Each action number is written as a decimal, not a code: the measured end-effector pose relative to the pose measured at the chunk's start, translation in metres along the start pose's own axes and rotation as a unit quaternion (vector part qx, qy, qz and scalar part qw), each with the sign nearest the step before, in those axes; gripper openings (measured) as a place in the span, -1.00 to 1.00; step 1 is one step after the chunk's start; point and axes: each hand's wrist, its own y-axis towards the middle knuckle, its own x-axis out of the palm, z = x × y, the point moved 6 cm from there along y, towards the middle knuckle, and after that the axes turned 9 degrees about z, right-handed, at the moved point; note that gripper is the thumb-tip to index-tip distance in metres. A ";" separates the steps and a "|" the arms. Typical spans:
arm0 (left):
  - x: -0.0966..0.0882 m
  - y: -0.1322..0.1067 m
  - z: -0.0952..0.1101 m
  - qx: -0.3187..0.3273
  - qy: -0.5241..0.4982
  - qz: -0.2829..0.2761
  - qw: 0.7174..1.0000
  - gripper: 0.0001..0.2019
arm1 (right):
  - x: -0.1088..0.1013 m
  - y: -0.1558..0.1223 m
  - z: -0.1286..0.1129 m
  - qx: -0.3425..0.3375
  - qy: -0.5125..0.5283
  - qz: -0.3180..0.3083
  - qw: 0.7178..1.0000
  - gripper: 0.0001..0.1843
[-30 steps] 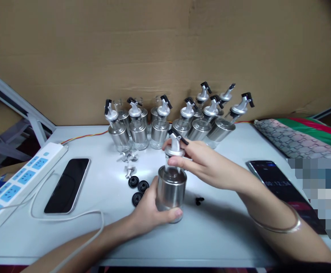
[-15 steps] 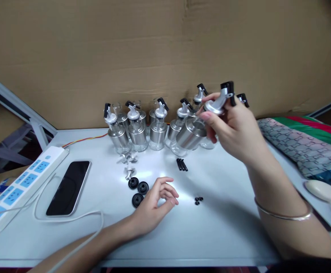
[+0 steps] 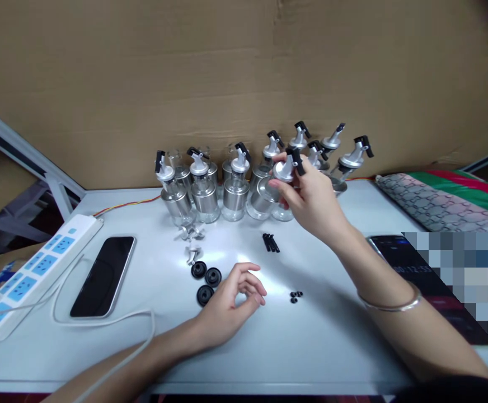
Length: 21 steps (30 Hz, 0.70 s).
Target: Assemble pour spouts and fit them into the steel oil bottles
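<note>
My right hand (image 3: 311, 193) is closed round the top of a glass oil bottle (image 3: 264, 197) with a steel band and a silver pourer. The bottle tilts, its base low at the row of bottles; whether it touches the table I cannot tell. Similar bottles (image 3: 235, 193) with black-levered pourers stand on both sides, some partly hidden by the hand. My left hand (image 3: 231, 302) lies on the table, fingers loosely curved and apart, holding nothing. Beside it are black round stoppers (image 3: 205, 295). Silver spout parts (image 3: 192, 253), black levers (image 3: 271, 243) and tiny black pieces (image 3: 294, 296) lie nearby.
A white power strip (image 3: 38, 268) and a phone (image 3: 103, 277) lie on the left, with a white cable (image 3: 101, 324) looping past. Another phone (image 3: 416, 274) with a lit timer is at right, near a patterned bundle (image 3: 437, 204). A cardboard wall (image 3: 227, 84) closes the back.
My right hand has moved left and down with the bottle, bringing it against the row. More bottles and the right-hand phone have come into sight. My left hand stays put.
</note>
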 end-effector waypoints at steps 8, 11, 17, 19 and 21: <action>0.001 0.001 -0.002 0.007 0.002 0.002 1.000 -0.71 | 0.016 -0.004 0.024 0.051 -0.043 -0.038 0.997 -0.62; 0.001 0.001 -0.002 0.011 0.007 -0.001 1.000 -0.72 | 0.016 -0.004 0.032 0.053 -0.060 -0.030 0.996 -0.56; 0.000 0.000 -0.003 0.013 0.001 -0.009 1.000 -0.74 | 0.014 -0.007 0.034 0.010 -0.088 0.018 0.996 -0.43; 0.000 0.000 -0.003 0.013 0.001 -0.008 1.000 -0.74 | 0.010 -0.010 0.027 0.016 -0.063 0.065 0.996 -0.42; 0.000 0.001 -0.003 0.014 0.003 -0.008 1.000 -0.75 | 0.004 -0.015 0.014 -0.001 -0.040 0.127 0.991 -0.51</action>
